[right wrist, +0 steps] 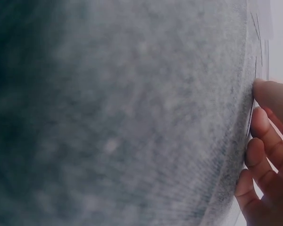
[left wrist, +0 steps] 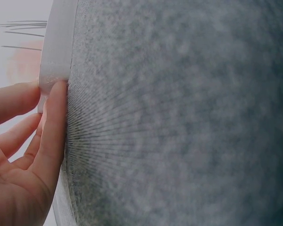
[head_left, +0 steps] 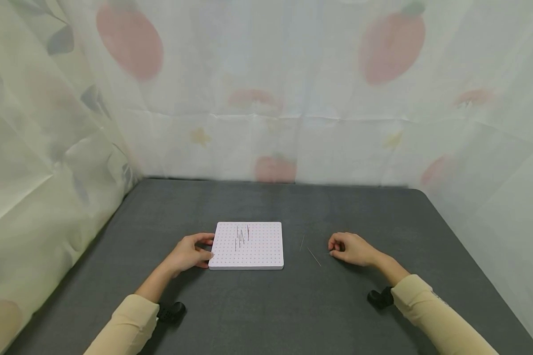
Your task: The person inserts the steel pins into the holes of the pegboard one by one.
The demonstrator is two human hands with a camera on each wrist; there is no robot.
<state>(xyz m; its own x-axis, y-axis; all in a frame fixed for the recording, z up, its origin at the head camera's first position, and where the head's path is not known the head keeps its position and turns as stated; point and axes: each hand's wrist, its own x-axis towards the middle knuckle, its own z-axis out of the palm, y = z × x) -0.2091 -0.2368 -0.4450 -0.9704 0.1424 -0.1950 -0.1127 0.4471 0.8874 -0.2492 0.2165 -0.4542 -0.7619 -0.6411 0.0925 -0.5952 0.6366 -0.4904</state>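
A white board point(head_left: 264, 249) dotted with rows of small holes lies flat on the dark table. Several thin needles point(head_left: 242, 236) stand in it, left of its middle. My left hand point(head_left: 186, 254) grips the board's left edge, thumb at the top face and fingers against the side, as the left wrist view shows. To the right of the board, my right hand point(head_left: 353, 249) is low at the tabletop with fingers curled, pinching a thin needle point(right wrist: 251, 117) between thumb and fingertips. Two loose needles point(head_left: 314, 257) lie between the board and this hand.
The grey-black tabletop point(head_left: 266, 305) reaches back to a pale curtain point(head_left: 328, 148) printed with fruit. Another curtain side point(head_left: 49, 172) hangs along the left. Each wrist wears a black camera point(head_left: 172, 312) close over the table.
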